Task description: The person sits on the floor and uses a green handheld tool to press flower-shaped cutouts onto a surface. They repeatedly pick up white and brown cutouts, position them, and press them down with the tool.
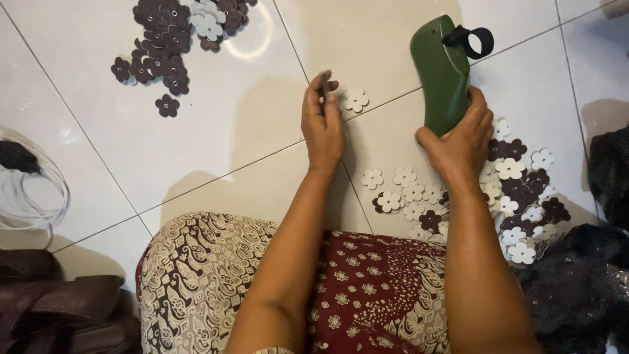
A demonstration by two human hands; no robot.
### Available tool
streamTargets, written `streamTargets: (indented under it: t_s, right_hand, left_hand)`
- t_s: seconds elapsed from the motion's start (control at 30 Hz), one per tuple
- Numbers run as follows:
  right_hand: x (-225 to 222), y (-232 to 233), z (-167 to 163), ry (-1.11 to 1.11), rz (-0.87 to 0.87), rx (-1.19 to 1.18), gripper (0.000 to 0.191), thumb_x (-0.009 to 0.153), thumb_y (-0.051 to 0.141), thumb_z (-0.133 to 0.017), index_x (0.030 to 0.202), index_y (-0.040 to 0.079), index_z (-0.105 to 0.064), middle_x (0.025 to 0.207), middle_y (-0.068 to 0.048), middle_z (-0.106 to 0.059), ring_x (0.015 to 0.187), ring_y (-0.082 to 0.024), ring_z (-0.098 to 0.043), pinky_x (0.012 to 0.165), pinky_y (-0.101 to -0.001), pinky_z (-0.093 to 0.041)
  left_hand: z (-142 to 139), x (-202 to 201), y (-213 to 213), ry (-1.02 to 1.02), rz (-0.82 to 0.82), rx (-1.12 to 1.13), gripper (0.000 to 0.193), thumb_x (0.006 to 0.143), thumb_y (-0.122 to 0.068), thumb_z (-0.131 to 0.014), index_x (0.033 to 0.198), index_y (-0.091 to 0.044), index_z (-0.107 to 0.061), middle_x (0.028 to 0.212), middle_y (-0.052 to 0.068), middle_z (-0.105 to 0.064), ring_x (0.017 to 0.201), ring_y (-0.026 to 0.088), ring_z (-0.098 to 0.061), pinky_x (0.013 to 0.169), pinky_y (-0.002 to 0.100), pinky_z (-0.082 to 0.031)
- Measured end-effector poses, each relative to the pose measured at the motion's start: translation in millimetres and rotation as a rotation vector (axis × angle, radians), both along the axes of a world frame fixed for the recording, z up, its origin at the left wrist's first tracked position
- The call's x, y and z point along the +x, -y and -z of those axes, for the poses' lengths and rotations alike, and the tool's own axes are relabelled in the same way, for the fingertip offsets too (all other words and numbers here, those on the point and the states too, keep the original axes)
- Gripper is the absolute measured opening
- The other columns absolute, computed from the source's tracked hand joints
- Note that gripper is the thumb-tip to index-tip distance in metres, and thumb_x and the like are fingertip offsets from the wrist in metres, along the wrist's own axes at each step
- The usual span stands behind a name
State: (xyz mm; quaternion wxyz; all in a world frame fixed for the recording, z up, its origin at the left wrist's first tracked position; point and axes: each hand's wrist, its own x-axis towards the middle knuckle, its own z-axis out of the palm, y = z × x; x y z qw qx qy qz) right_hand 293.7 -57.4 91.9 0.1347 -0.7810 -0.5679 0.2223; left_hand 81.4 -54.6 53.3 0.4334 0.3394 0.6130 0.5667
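My right hand (462,141) grips the lower end of a green plastic shoe-shaped form (442,72), held upright on the white tiled floor; a black strap loop (478,40) sticks out near its top. My left hand (322,121) pinches a small dark flat piece (325,82) between thumb and fingers, just left of a single white flower-shaped cutout (356,100) lying on the tile. Several white and dark brown flower cutouts (511,190) lie scattered under and to the right of my right wrist.
A heap of dark brown and white flower cutouts (171,39) lies at the top left. A clear plastic bag (33,193) and brown straps (59,301) are at the left. Dark fabric (590,275) sits at the right. Patterned cloth (209,275) covers my lap.
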Motion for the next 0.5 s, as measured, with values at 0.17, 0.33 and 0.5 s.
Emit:
streamTargets:
  t_s: [0.17, 0.33, 0.5]
  right_hand:
    - [2, 0, 3, -0.012, 0.004, 0.007, 0.102, 0.071, 0.025, -0.084, 0.156, 0.015, -0.028, 0.143, -0.019, -0.042, 0.133, -0.043, -0.041, 0.111, -0.0532, -0.038]
    - [2, -2, 5, -0.004, 0.009, -0.005, 0.103, 0.071, 0.024, -0.085, 0.157, 0.015, -0.028, 0.143, -0.019, -0.041, 0.133, -0.043, -0.041, 0.11, -0.0532, -0.038]
    - [3, -2, 7, -0.003, 0.006, -0.008, 0.104, 0.072, 0.024, -0.085, 0.157, 0.015, -0.027, 0.143, -0.019, -0.04, 0.133, -0.043, -0.04, 0.111, -0.0532, -0.038]
  left_hand:
    - [19, 8, -7, 0.278, 0.002, 0.238, 0.032, 0.112, -0.005, -0.047, 0.142, -0.004, -0.04, 0.135, 0.014, -0.063, 0.13, 0.021, -0.061, 0.113, 0.035, -0.049]
    - [32, 17, -14, 0.294, -0.011, 0.239, 0.03, 0.111, -0.003, -0.048, 0.139, -0.004, -0.038, 0.13, 0.014, -0.064, 0.125, 0.023, -0.062, 0.107, 0.037, -0.051]
    - [39, 21, -16, 0.343, -0.048, 0.294, 0.029, 0.112, -0.002, -0.049, 0.138, -0.004, -0.037, 0.126, 0.014, -0.063, 0.123, 0.025, -0.064, 0.111, 0.039, -0.052]
